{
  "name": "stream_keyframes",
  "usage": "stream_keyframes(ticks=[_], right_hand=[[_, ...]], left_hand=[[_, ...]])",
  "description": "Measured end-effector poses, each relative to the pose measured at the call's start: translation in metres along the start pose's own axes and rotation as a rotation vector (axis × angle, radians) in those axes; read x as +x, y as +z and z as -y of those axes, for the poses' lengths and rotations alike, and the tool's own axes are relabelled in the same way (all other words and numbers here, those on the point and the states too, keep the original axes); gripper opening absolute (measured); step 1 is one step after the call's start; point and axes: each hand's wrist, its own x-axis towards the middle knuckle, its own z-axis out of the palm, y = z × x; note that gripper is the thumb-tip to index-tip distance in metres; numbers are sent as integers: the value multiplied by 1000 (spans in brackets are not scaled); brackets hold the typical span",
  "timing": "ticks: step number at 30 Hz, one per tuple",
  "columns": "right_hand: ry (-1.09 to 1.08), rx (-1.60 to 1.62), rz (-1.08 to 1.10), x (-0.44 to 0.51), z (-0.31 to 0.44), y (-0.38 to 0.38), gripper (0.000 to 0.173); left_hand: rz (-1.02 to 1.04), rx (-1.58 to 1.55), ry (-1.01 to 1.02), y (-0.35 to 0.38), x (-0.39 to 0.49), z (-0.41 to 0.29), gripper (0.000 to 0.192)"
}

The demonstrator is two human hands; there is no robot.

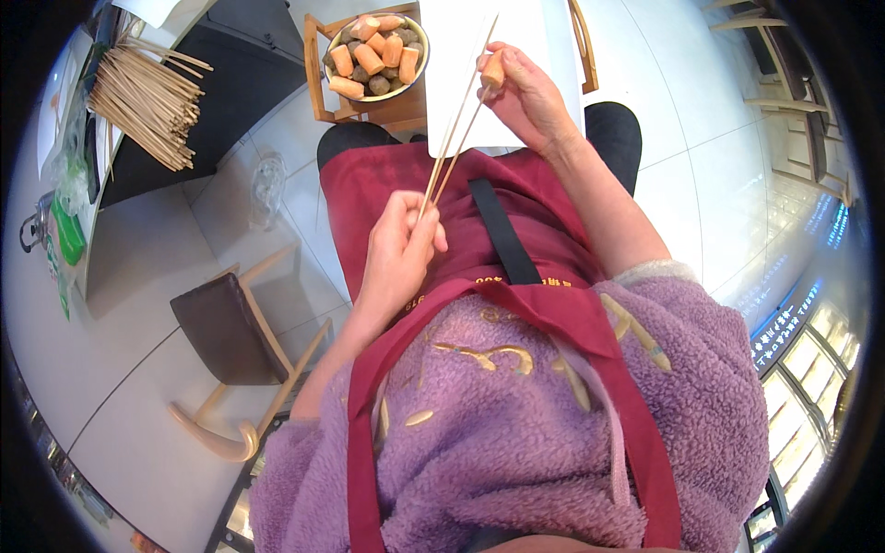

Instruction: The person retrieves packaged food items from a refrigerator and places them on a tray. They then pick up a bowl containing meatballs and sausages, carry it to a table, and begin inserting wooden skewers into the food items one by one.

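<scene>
My left hand (408, 252) is closed around the lower ends of a few thin wooden skewers (453, 142) above the maroon apron. My right hand (529, 93) pinches an orange piece of sausage or peeled root (493, 71), which sits at the tip of one skewer. Another skewer reaches up past it, over a white board (453, 90). Left of the board, an enamel basin (426, 59) holds orange pieces (368, 59) and small dark round balls (379, 85).
A large bundle of wooden skewers (148, 104) lies on the table at the upper left, near a green plastic packet (68, 228). The basin rests on a wooden chair (318, 69). Another wooden chair with a dark back (228, 332) stands at the left.
</scene>
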Motion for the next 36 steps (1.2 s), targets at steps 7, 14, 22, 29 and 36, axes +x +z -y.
stream_keyframes(ticks=[7, 14, 22, 29, 36], right_hand=[[55, 28, -17, -14, -6, 0, 22], [28, 34, 26, -21, -5, 3, 22], [13, 9, -61, -27, -2, 15, 22], [17, 13, -55, -30, -3, 16, 21], [19, 32, -83, -30, -9, 13, 21]], left_hand=[[-66, -121, -111, 21, 21, -16, 19], [-95, -165, -152, 25, 18, -25, 14], [-78, -187, -159, 26, 18, -25, 17], [-107, -195, -150, 25, 20, -24, 17], [-102, -179, -176, 24, 22, -25, 15]])
